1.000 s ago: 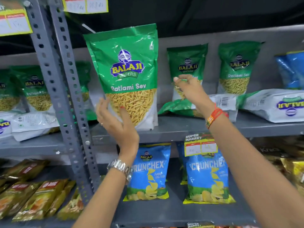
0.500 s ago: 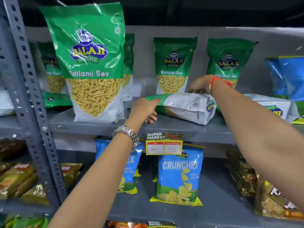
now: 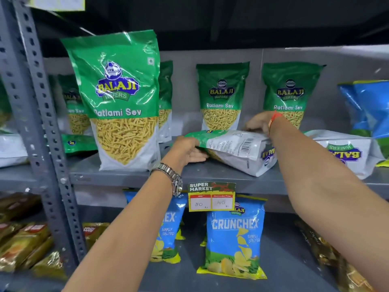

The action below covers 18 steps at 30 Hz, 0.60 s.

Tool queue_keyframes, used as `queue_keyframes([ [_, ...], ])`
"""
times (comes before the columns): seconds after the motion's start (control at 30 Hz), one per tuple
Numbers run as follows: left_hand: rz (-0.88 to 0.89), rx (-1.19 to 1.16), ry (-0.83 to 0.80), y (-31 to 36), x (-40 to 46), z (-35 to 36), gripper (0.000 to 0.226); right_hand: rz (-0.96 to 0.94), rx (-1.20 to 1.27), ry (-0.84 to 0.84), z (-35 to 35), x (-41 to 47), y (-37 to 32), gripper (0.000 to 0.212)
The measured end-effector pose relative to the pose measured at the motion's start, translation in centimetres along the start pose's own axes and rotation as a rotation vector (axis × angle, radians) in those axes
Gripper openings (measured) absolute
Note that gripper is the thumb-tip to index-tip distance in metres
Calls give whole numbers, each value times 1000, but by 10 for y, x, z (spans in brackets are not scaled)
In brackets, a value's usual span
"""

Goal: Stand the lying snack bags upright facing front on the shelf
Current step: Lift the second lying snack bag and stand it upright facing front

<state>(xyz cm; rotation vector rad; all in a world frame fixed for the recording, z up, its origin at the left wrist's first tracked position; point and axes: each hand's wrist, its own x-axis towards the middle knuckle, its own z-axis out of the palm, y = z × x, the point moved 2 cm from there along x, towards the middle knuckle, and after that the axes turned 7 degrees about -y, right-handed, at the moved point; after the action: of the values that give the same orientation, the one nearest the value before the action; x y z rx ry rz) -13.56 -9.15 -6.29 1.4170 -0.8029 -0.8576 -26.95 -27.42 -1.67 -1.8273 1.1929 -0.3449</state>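
A green and white Ratlami Sev bag (image 3: 235, 147) lies on its side on the grey shelf (image 3: 126, 178), its white back with the barcode facing up. My left hand (image 3: 187, 151) grips its green top end from below. My right hand (image 3: 260, 123) holds its far upper edge near the base. The bag's left end is lifted slightly off the shelf. To the left a large Ratlami Sev bag (image 3: 120, 98) stands upright facing front. Another bag (image 3: 345, 152) lies flat at the right, and one (image 3: 79, 142) lies behind the upright bag at the left.
Two more green bags (image 3: 222, 95) (image 3: 291, 95) stand at the back of the shelf. Blue bags (image 3: 366, 108) stand at the far right. A perforated grey upright (image 3: 42, 114) rises at the left. Below, Crunchex bags (image 3: 234, 239) and a price tag (image 3: 211, 197) hang at the shelf's front edge.
My left hand let go of the upright bag and moved right to the lying bag. Both hands have taken hold of it and its left end has risen a little.
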Motion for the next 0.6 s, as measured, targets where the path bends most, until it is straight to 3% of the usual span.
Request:
queue_keyframes([
  [0.07,36,-47,16,2,-1,1,41,9,-108,-45,1,-14,4,16],
  [0.2,125,-147,54,15,-4,4,33,-154,200,56,-4,-32,7,16],
  [0.3,220,-177,94,32,-1,7,29,-102,354,21,-8,-35,11,27],
  [0.4,260,-145,139,50,5,9,13,-179,626,43,-9,-32,12,11],
  [0.47,281,-114,187,58,13,8,15,-223,791,50,-6,-33,17,6],
  [0.6,318,-66,239,75,28,10,17,-243,988,-23,-5,-46,22,19],
])
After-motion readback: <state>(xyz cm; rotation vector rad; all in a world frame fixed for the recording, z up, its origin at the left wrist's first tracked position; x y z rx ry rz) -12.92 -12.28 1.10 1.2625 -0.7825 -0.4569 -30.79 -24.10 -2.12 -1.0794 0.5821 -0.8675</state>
